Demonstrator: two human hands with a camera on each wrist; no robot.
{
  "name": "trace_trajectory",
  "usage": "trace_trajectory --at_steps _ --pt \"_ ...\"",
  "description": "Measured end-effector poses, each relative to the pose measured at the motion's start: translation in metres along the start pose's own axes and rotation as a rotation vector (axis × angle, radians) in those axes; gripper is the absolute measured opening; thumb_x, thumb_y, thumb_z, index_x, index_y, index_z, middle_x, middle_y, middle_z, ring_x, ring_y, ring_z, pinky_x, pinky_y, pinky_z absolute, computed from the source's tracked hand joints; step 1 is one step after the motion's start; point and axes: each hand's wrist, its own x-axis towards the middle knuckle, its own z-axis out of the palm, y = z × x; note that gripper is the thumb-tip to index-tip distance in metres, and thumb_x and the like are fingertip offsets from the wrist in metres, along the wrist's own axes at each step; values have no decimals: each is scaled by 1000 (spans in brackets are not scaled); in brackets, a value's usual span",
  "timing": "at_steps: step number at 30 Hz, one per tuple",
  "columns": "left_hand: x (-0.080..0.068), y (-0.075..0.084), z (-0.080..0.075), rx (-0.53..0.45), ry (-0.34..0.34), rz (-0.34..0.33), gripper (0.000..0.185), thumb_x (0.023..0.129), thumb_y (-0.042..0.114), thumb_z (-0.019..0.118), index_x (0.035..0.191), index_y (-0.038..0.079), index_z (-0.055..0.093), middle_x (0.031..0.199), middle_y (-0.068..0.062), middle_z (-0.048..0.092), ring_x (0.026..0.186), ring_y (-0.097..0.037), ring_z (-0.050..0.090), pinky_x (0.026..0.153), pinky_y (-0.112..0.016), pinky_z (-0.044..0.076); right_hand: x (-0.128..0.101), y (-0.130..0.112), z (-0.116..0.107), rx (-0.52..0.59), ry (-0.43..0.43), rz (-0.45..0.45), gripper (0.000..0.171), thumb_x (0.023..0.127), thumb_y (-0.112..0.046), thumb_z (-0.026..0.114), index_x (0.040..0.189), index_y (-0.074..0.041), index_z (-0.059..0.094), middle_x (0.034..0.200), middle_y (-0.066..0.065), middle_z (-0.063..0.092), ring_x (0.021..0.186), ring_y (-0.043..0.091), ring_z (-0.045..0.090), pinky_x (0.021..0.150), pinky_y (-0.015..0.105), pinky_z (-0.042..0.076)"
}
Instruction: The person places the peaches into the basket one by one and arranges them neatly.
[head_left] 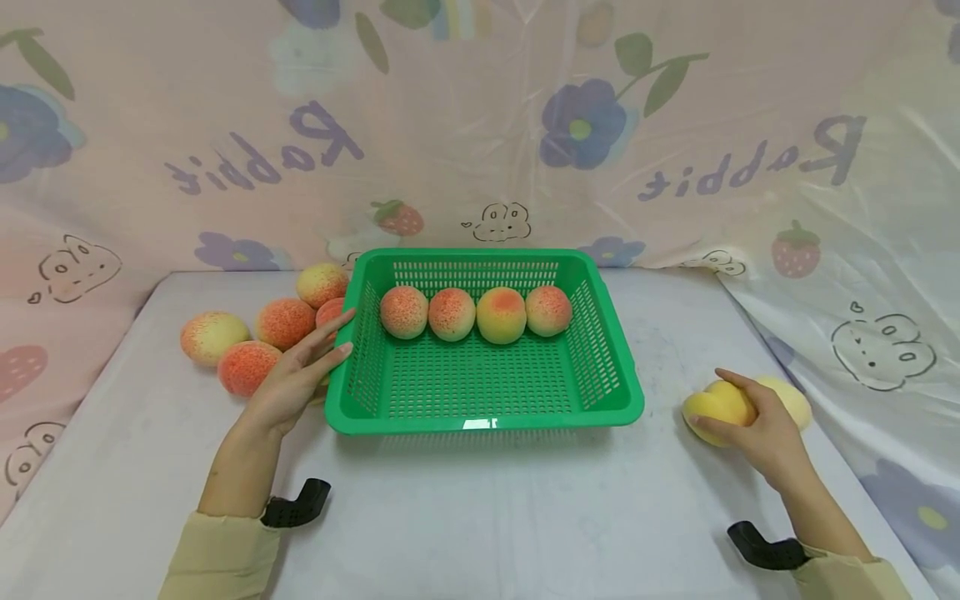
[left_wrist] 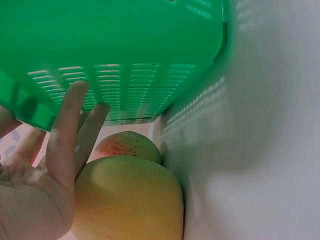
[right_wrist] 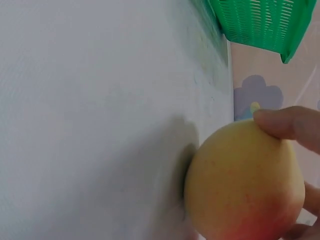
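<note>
A green slotted basket (head_left: 615, 367) stands mid-table with a row of several peaches (head_left: 475, 313) along its far wall. My left hand (head_left: 303, 371) lies with straight fingers against the basket's left rim (left_wrist: 30, 112), over a yellow peach (left_wrist: 127, 200). A cluster of loose peaches (head_left: 258, 333) lies just left of it. On the right, my right hand (head_left: 757, 421) grips a yellow peach (head_left: 716, 404) that rests on the table; the right wrist view shows this peach (right_wrist: 245, 182) with a fingertip (right_wrist: 285, 122) on top.
A second pale peach (head_left: 791, 400) lies right behind the held one. The white table (head_left: 487, 508) is walled by a flower-printed plastic sheet (head_left: 480, 133) at the back and on both sides.
</note>
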Motion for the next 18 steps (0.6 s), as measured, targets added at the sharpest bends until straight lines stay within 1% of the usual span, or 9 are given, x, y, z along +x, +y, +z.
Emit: trace_trajectory --at_steps 4,6,8,11,13,15,18 --pt "0 0 0 -2 0 -1 59 100 34 51 153 28 26 147 -16 30 93 -7 67 78 -28 56 -1 -2 0 18 -9 12 75 85 -23 74 146 -3 36 139 26 40 111 31 39 81 30 34" --pt "0 0 0 -5 0 0 59 100 34 51 153 28 26 147 -17 30 93 -8 67 78 -27 56 -1 -3 0 31 -9 19 74 86 -25 74 146 -3 36 139 24 40 107 20 41 78 22 36" --pt "0 0 0 -7 1 -2 59 100 34 51 153 28 26 147 -17 30 92 -8 67 78 -27 56 -1 -5 0 40 -5 20 74 86 -28 73 146 -3 37 137 23 42 99 10 42 72 13 38" --pt "0 0 0 -7 4 -6 59 99 34 52 153 28 26 148 -17 29 92 -8 68 77 -27 56 0 -8 -1 72 -5 42 74 87 -31 72 146 -5 37 135 25 43 91 -1 42 68 8 40" --pt "0 0 0 -8 3 -6 59 100 33 51 153 28 26 148 -17 29 91 -8 68 77 -27 56 0 -10 -1 87 -13 76 74 87 -35 71 146 -7 37 137 26 42 96 5 44 67 8 41" --pt "0 0 0 -7 2 -6 59 100 33 51 153 28 26 148 -18 28 91 -8 68 77 -27 56 1 -12 -1 103 -17 109 74 88 -37 70 147 -9 37 139 26 39 102 14 46 66 8 42" --pt "1 0 0 -6 0 -3 59 100 33 51 153 27 26 148 -18 29 91 -8 68 77 -28 56 2 -15 -1 117 -24 147 73 88 -41 69 147 -11 38 143 24 36 114 33 43 66 10 41"
